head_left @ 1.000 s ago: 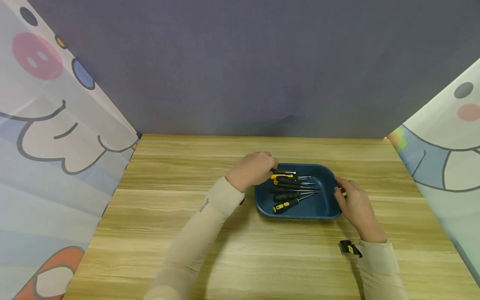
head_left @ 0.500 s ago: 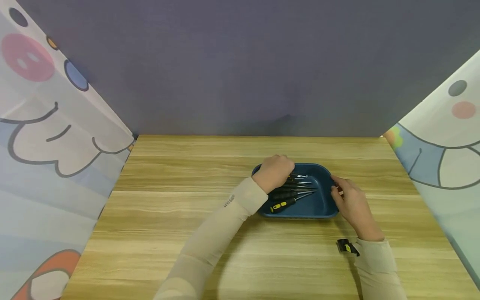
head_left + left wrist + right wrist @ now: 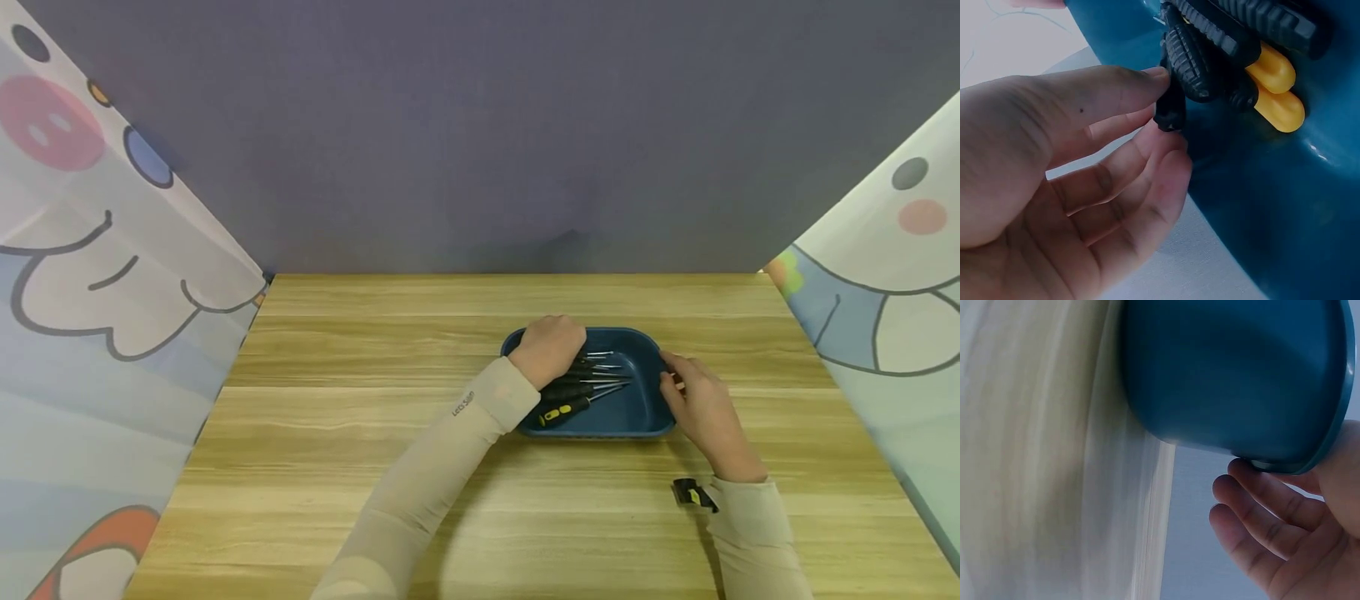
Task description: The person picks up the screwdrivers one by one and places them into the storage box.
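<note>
A blue plastic basin (image 3: 641, 417) holds several screwdrivers whose shafts point right. My left hand (image 3: 550, 350) reaches over its far left part and hides some handles. In the left wrist view, thumb and index finger pinch the end of a black-handled screwdriver (image 3: 1171, 109) that lies along the others. Other ribbed black handles (image 3: 1192, 65) and yellow handle ends (image 3: 1282, 112) sit right beside it. The nearest screwdriver (image 3: 564, 412) is black with yellow patches. At the basin's right end my right hand (image 3: 705, 408) grips the rim, with its other fingers (image 3: 1250, 544) spread below.
The basin stands on a wood-grain table (image 3: 337, 442). A grey panel (image 3: 480, 142) rises behind the table's back edge, and printed cartoon cloths (image 3: 82, 275) hang at both sides. A small black strap piece (image 3: 693, 494) shows beside the right sleeve.
My left hand has moved right from the basin's left edge to over the handles, then stayed nearly still. The right hand keeps its place on the rim. The head view has shifted slightly.
</note>
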{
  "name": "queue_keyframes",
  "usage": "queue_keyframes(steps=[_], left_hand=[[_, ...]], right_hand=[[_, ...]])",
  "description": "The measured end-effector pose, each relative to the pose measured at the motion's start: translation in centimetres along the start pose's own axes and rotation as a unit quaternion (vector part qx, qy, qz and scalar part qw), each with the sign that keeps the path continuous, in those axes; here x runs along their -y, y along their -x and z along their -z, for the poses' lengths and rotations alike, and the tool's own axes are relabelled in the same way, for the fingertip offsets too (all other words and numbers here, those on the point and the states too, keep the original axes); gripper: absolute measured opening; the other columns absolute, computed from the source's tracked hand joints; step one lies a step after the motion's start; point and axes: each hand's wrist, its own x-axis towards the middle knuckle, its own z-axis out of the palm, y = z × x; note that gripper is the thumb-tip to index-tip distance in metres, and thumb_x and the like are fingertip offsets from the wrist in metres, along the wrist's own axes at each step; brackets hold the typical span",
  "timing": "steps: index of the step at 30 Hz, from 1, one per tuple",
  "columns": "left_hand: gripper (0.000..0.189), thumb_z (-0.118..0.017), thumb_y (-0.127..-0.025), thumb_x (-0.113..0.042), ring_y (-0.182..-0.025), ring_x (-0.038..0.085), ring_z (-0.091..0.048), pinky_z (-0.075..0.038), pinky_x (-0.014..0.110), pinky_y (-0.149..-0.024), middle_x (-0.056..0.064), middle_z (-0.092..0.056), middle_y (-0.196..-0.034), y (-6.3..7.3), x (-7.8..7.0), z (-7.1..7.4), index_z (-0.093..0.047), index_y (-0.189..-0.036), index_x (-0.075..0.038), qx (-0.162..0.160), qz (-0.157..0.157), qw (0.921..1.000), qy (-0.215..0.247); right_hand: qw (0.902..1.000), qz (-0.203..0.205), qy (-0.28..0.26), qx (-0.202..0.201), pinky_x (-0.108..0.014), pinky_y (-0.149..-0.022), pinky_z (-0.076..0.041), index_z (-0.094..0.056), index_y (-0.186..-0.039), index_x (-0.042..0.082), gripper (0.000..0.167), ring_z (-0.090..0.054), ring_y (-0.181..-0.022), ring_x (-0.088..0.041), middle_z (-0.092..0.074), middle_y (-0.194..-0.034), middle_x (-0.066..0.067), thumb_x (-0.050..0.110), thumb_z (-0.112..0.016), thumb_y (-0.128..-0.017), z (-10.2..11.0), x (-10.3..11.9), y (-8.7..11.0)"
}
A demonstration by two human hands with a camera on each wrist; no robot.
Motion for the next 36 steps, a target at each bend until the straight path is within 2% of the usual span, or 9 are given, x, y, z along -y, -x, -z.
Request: queue_keyframes(steps=[6,14,21,27,31,36], left_hand=[[0.014,-0.062,-0.100,-0.012,-0.069,0.013,-0.061,-0.050,0.024,-0.054,0.003,-0.069,-0.090,0.2,0.1,0.1,-0.076,-0.103,-0.015,-0.005,-0.002,1.0000,0.001],[0.014,-0.062,-0.100,-0.014,-0.064,0.013,-0.057,-0.047,0.025,-0.050,0.004,-0.068,-0.086,0.6,0.4,0.4,-0.076,-0.100,-0.014,-0.014,-0.003,0.9998,0.016],[0.015,-0.061,-0.101,-0.012,-0.066,0.014,-0.057,-0.048,0.025,-0.054,0.005,-0.067,-0.087,1.1,0.6,0.9,-0.076,-0.101,-0.014,-0.014,-0.002,0.9999,0.010],[0.019,-0.058,-0.101,-0.010,-0.065,0.015,-0.053,-0.048,0.027,-0.052,0.006,-0.062,-0.084,1.9,1.1,1.2,-0.076,-0.095,-0.014,-0.013,0.012,0.9992,0.036],[0.015,-0.061,-0.100,-0.016,-0.068,0.016,-0.054,-0.049,0.028,-0.055,0.005,-0.061,-0.087,2.5,1.5,1.4,-0.076,-0.099,-0.014,-0.016,0.021,0.9982,0.053],[0.016,-0.067,-0.098,-0.024,-0.082,0.019,-0.062,-0.054,0.029,-0.074,0.005,-0.065,-0.095,3.7,2.1,1.5,-0.075,-0.107,-0.013,-0.037,0.011,0.9988,0.029]], right_hand=[[1.0000,0.003,0.002,-0.003,-0.050,-0.061,-0.055,-0.059,-0.127,-0.014,0.035,-0.065,-0.081,-0.035,-0.064,-0.100,-0.026,-0.008,-0.060,-0.092,0.0,0.0,0.0],[1.0000,0.003,0.004,-0.003,-0.049,-0.060,-0.055,-0.059,-0.125,-0.014,0.034,-0.064,-0.081,-0.035,-0.064,-0.099,-0.025,-0.007,-0.061,-0.092,0.0,0.0,-0.2],[0.9999,0.007,0.007,-0.003,-0.050,-0.061,-0.055,-0.059,-0.126,-0.014,0.035,-0.064,-0.081,-0.035,-0.064,-0.098,-0.024,-0.007,-0.061,-0.092,-0.1,-0.1,-0.3],[1.0000,-0.003,0.001,0.003,-0.051,-0.063,-0.055,-0.059,-0.128,-0.012,0.036,-0.065,-0.083,-0.036,-0.063,-0.102,-0.024,-0.005,-0.063,-0.092,0.0,-0.1,-0.2],[0.9997,0.004,0.009,-0.024,-0.052,-0.065,-0.052,-0.060,-0.130,-0.009,0.040,-0.062,-0.088,-0.038,-0.061,-0.106,-0.025,-0.003,-0.066,-0.091,0.1,0.0,-0.2],[0.9955,0.044,0.024,-0.080,-0.054,-0.076,-0.048,-0.061,-0.128,-0.010,0.044,-0.058,-0.095,-0.043,-0.059,-0.106,-0.028,-0.006,-0.071,-0.085,0.4,0.8,-0.9]])
